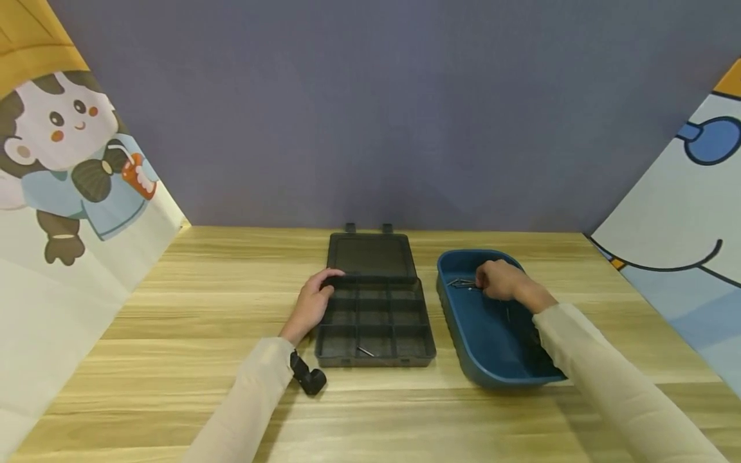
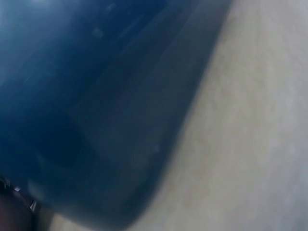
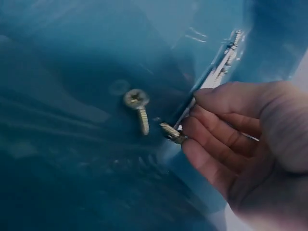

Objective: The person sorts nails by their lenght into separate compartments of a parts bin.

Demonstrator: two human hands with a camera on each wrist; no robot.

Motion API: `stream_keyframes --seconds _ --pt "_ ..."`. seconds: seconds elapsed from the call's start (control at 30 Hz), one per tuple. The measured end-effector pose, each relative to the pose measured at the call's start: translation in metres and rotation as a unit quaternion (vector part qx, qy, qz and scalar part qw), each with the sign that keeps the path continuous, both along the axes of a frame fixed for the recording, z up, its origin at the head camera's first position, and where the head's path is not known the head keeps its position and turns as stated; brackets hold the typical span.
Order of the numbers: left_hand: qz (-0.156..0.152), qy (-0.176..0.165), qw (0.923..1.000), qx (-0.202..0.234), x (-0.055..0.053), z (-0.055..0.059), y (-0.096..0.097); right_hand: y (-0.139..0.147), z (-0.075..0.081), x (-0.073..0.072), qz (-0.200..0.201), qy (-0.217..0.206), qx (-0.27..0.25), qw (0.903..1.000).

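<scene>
My right hand [image 1: 502,281] reaches into the far part of a blue bin [image 1: 489,347]. In the right wrist view its thumb and fingertips pinch a long screw [image 3: 186,109], beside other long screws [image 3: 228,55]. A short screw [image 3: 171,130] lies against the fingertips, and another short cross-head screw [image 3: 137,101] is nearby. At the left side of a dark compartment box [image 1: 376,325], my left hand [image 1: 309,308] rests with its index finger stretched along the lid's hinge edge. One screw [image 1: 366,352] lies in the box's front middle compartment.
The box's dark lid [image 1: 370,254] lies folded back toward the grey rear wall [image 1: 370,116]. More long screws [image 1: 461,283] sit in the bin. A black wrist camera [image 1: 311,381] hangs by the left sleeve. All stands on a wood-grain table [image 1: 202,360].
</scene>
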State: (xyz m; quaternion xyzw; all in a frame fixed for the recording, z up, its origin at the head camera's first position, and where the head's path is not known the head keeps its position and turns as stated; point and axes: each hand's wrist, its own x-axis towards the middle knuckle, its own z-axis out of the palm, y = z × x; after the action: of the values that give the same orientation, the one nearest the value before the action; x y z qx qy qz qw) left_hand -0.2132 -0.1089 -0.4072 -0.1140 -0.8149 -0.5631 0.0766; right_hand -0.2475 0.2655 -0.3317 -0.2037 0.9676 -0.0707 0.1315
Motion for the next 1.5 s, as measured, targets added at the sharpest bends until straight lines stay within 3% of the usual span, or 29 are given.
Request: stream_keyframes --seconds 0.37,0.77,1.23,1.5 --pt "-0.002 -0.018 0.9998 -0.010 0.002 -0.001 0.000 0.002 -0.009 -0.001 0.009 0.014 -0.004 0.9999" --pt "-0.001 -0.022 0.9996 -0.019 0.002 0.000 -0.001 -0.001 -0.013 -0.006 0.007 0.018 0.038 0.9991" --pt "-0.006 -0.024 0.9994 -0.025 0.002 0.002 -0.002 -0.001 -0.016 -0.002 0.026 0.061 0.036 0.9971" --pt "-0.007 -0.024 0.9994 -0.022 0.003 0.002 0.000 0.002 -0.014 -0.002 0.031 0.055 0.028 0.9976"
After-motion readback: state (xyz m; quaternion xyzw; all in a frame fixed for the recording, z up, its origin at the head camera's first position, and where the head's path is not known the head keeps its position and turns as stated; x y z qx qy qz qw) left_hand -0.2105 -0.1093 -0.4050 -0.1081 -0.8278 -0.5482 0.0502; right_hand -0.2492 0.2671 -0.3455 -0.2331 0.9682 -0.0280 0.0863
